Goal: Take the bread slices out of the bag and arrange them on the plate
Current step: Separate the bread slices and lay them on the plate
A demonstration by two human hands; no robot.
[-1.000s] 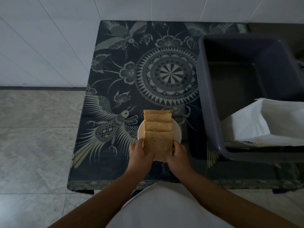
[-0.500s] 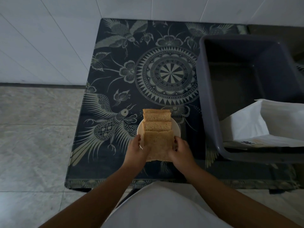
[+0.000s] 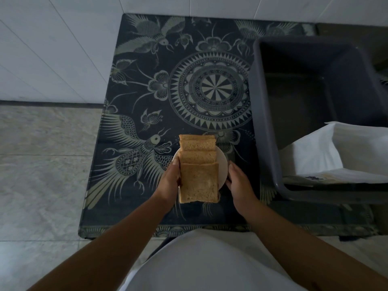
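Where a dark patterned cloth covers the worktop [image 3: 147, 85], the left hand [image 3: 170, 181] presses its fingers against the nearest of four bread slices [image 3: 198, 164] overlapped in one row on one small white plate [image 3: 223, 168]. The right hand [image 3: 239, 182] cups the plate's rim, loosely curled. Further right, one grey tub [image 3: 262, 122] holds one white bag [image 3: 340, 156].
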